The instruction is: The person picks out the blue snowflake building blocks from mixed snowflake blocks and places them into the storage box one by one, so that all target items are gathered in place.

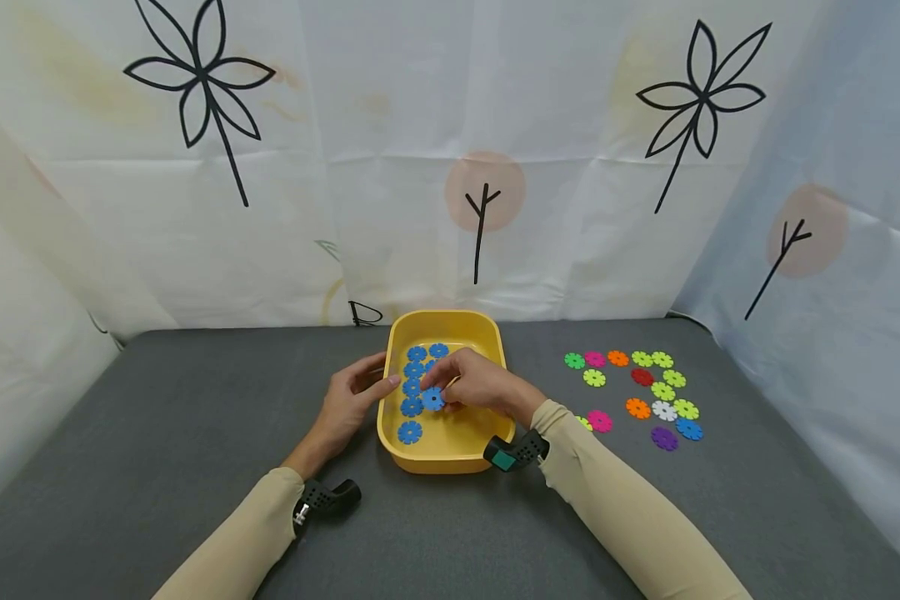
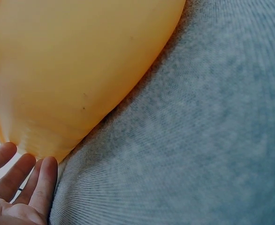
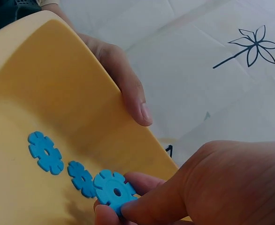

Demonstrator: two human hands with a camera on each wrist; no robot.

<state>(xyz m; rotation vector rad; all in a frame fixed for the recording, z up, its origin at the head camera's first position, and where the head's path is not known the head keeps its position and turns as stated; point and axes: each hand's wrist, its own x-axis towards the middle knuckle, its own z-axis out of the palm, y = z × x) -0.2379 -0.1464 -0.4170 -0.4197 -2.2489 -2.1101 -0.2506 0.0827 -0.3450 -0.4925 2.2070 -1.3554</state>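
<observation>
A yellow plastic bin (image 1: 450, 457) stands on the grey table, its left side lined with blue flower-shaped discs (image 1: 410, 432). Inside it my right hand (image 1: 476, 383) pinches one blue notched disc (image 3: 110, 191) between thumb and fingers, held over others of its kind. My left hand (image 1: 352, 404) is at the bin's left side. Its thumb rests at the rim, while in the left wrist view the nearly straight, spread fingers (image 2: 43, 185) touch the outer wall. Two loose blue discs (image 3: 45, 153) lie on the bin floor in the right wrist view.
To the right of the bin, flower discs in several colours lie scattered on the table, among them a purple disc (image 1: 664, 439), a red disc (image 1: 642, 377) and a green disc (image 1: 574, 361). A white printed curtain (image 1: 412, 233) rises behind the table's back edge.
</observation>
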